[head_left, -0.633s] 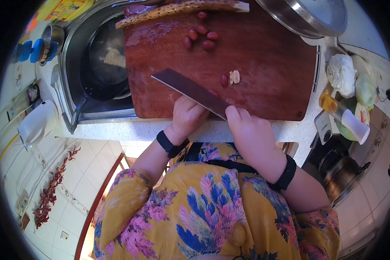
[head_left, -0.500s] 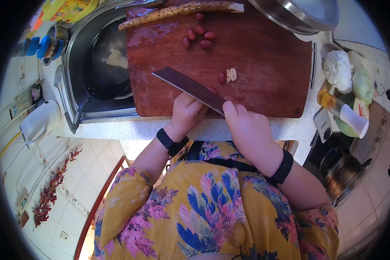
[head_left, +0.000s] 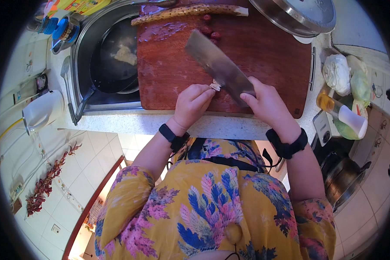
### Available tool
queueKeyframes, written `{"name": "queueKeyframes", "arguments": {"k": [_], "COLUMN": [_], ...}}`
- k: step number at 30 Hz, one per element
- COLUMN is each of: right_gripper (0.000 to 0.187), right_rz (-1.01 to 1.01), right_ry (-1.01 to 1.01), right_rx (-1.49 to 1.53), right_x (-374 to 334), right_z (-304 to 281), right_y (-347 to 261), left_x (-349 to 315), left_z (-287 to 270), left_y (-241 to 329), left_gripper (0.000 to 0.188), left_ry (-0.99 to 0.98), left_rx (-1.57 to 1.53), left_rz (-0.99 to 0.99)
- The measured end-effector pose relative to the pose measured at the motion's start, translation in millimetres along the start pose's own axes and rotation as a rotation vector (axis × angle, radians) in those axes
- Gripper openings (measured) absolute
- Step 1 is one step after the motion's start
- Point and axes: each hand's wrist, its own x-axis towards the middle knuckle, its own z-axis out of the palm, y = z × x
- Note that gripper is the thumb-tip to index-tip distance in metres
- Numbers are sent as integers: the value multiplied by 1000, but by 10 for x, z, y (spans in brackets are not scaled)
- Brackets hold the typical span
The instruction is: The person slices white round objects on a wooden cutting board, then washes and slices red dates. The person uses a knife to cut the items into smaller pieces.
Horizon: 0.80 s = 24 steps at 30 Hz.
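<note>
A broad-bladed cleaver (head_left: 214, 65) is gripped in my right hand (head_left: 268, 103), its blade slanting up and to the left over the wooden cutting board (head_left: 169, 65). My left hand (head_left: 191, 104) is closed near the board's front edge, with its fingertips pinched at a small pale piece (head_left: 215, 86) beside the blade. Several dark red dates (head_left: 206, 30) lie farther back, some of them hidden by the cleaver. Along the far edge of the board lies a long brown yam (head_left: 190, 13) with a pale cut end.
Left of the board, a dark pan (head_left: 110, 65) with liquid and a pale lump sits in the sink (head_left: 78, 60). A spatula (head_left: 67, 82) lies beside it. A metal lid (head_left: 297, 19) covers the back right corner. Bagged items (head_left: 337, 74), a bottle (head_left: 353, 123) and a phone (head_left: 322, 126) stand right.
The cleaver has shifted right and turned steeper. My right hand moved right and up. My left hand has moved slightly right and now pinches at a pale piece.
</note>
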Motion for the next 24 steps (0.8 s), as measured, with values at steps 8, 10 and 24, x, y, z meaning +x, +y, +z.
{"name": "queueKeyframes", "arguments": {"k": [8,10,24], "right_gripper": [19,18,14], "right_rz": [-26,-11,-56], "right_ry": [-32,-27,-18], "right_rx": [-41,-78,-246], "right_x": [-83,-140,-271], "right_z": [-23,1,147], "right_y": [-91,-116,-214], "left_x": [-25,-37,-58], "left_z": [24,19,12], "left_y": [-11,-8,-29], "left_gripper": [24,27,29], "left_ry": [-22,-35,-26], "left_rx": [42,54,117], "left_rz": [22,24,103]}}
